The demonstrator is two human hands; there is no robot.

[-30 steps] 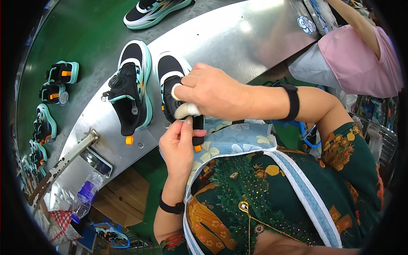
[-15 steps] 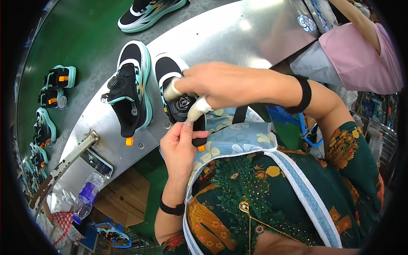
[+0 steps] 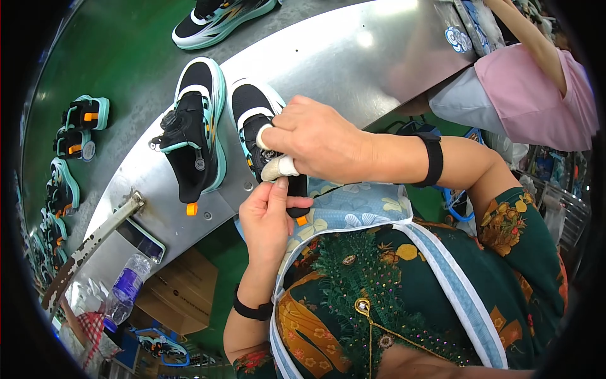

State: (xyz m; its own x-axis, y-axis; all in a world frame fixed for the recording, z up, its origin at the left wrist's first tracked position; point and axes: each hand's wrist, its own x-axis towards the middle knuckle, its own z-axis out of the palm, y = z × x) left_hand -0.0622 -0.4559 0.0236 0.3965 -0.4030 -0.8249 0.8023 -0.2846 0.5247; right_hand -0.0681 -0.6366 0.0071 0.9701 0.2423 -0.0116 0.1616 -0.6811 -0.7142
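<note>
A black sneaker (image 3: 250,103) with white and mint trim stands at the table's near edge, its toe pointing away from me. My left hand (image 3: 268,218) pinches its collar near the heel, with an orange pull tab beside the fingers. My right hand (image 3: 325,140) reaches over the shoe from the right, pale covers on thumb and forefinger. Those two fingers close around the round dial (image 3: 269,154) on the tongue, hiding most of it. To the left, untouched, rests a matching sneaker (image 3: 196,126) with its own dial in plain sight.
The metal table (image 3: 328,69) borders a green surface (image 3: 126,50) carrying several more sneakers. A chipped metal bar (image 3: 95,243), a phone (image 3: 142,240) and a plastic bottle (image 3: 128,284) are at lower left, above a cardboard box (image 3: 180,290). Another person in pink (image 3: 533,95) stands at upper right.
My right hand has shifted slightly, its covered thumb and forefinger now drawn over the dial, which showed more openly before. My left hand keeps its place at the shoe's collar.
</note>
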